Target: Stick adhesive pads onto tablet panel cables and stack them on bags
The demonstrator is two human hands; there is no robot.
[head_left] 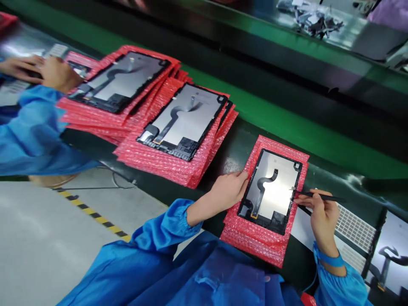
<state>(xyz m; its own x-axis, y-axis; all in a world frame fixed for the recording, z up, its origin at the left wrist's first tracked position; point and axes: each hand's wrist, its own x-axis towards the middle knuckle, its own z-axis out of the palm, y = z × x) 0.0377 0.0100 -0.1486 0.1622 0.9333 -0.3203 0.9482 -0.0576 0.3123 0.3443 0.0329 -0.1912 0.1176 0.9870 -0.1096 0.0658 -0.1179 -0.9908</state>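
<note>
A tablet screen assembly [274,193] with a silver back, black frame and curved dark flex cable lies on red bubble-wrap bags [255,242] in front of me. At its left edge, my left hand [227,190] grips the side of the frame, fingers bent together. My right hand [323,216] pinches black tweezers [328,196]. Their tips touch or hover just over the frame's right edge; I cannot tell which. Around my right wrist is a blue band [333,260].
Left of me, red bubble-wrap stacks carry more screen assemblies [188,121]. Beyond them are a co-worker's hands [54,72] and blue sleeve. Sheets of small pale labels [355,225] and another screen [390,255] lie at right. A green-edged ledge [287,131] runs behind.
</note>
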